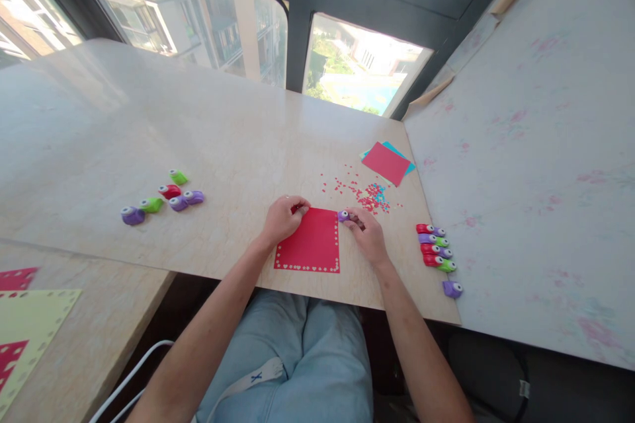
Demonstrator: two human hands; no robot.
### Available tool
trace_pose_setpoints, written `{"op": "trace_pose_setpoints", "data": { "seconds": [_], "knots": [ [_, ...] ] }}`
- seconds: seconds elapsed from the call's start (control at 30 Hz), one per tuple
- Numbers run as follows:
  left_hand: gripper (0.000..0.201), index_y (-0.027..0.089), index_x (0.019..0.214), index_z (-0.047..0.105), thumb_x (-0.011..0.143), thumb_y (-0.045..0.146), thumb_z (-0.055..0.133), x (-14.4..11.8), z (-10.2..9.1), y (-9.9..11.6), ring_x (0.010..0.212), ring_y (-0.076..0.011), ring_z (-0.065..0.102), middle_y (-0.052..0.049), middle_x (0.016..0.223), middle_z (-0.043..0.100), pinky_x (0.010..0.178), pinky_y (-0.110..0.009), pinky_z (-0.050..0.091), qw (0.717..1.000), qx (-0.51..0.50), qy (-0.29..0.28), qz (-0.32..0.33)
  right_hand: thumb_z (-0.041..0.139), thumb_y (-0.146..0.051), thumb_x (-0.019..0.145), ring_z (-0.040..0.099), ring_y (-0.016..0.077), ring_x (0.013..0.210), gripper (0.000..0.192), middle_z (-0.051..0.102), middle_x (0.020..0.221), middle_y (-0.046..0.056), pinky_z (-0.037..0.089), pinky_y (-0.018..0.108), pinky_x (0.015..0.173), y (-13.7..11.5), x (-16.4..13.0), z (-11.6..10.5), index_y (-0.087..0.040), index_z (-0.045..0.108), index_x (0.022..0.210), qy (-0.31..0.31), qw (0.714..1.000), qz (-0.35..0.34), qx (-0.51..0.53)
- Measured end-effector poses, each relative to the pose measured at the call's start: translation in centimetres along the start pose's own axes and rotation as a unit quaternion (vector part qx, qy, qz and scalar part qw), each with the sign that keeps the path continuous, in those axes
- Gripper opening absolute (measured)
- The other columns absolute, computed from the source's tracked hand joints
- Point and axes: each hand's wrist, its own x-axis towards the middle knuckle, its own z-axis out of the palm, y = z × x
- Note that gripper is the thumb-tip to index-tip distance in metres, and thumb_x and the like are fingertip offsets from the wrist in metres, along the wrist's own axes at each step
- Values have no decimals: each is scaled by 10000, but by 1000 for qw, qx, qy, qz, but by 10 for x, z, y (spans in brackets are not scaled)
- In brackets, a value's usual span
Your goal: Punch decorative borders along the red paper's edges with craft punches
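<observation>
Left hand [284, 217] pins the red card [310, 240] flat. Right hand [366, 231] grips the punch [343, 215] at the card's corner. I'd keep it square to the edge.

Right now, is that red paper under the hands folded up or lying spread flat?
Spread flat. The red paper lies open on the table, all four edges visible, with small punched holes along them.

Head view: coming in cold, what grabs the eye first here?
The red paper sheet at the table's near edge, its border punched with small shapes, with the left hand on its top left corner. The right hand presses a purple punch at the top right corner. Beyond lie scattered confetti, and rows of coloured punches far left and right.
</observation>
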Motion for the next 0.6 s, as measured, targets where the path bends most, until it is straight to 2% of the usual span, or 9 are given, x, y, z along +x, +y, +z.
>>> {"op": "trace_pose_setpoints", "data": {
  "seconds": [0.43, 0.6],
  "knots": [
    [155, 199, 827, 697, 819, 159, 547, 0, -1, 1, 852, -208, 621, -50, 849, 710, 788, -339, 471, 1000, -4, -2, -3, 581, -286, 854, 645, 242, 918, 239, 693, 1049, 77, 521, 397, 818, 0, 0, -1, -245, 682, 1067, -3, 1000, 0, 2],
    [146, 206, 832, 713, 822, 185, 569, 1, 3, 2, 841, -208, 630, -53, 846, 716, 787, -336, 484, 1000, 17, 18, -19, 583, -284, 855, 646, 243, 929, 242, 695, 1048, 73, 521, 400, 824, 1, 0, 0, -250, 684, 1072, -5, 1000, -3, -3]
  ]
}}
